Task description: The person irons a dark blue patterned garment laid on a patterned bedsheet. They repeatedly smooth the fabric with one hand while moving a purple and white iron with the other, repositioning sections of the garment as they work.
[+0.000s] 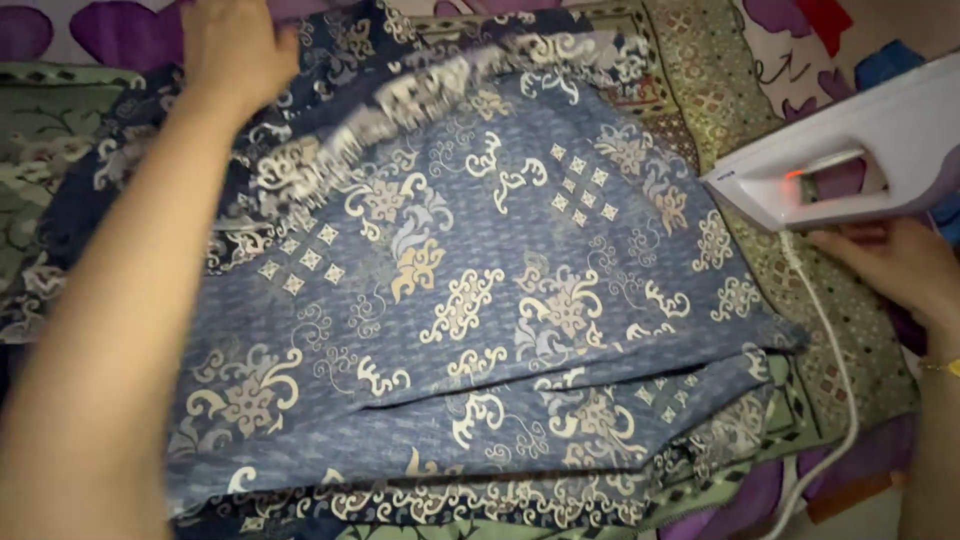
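Patterned blue cloth: smooth it before pressing

Blue patterned cloth lies spread over a mat with a green border. At the cloth's far left corner the left hand presses flat, fingers loosely spread, gripping nothing. Off the cloth's right edge the right hand rests beside a white steam iron; its grip is unclear. Best judged: flatten folds first, keeping the cord off the cloth.

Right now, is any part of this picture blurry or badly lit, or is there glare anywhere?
Head view: the far edge of the blue patterned cloth near the left hand is smeared with motion blur; the middle of the cloth is fairly sharp. The white iron, beside the right hand, looks bright and washed out, with a red light glowing on it. The corners are dim.
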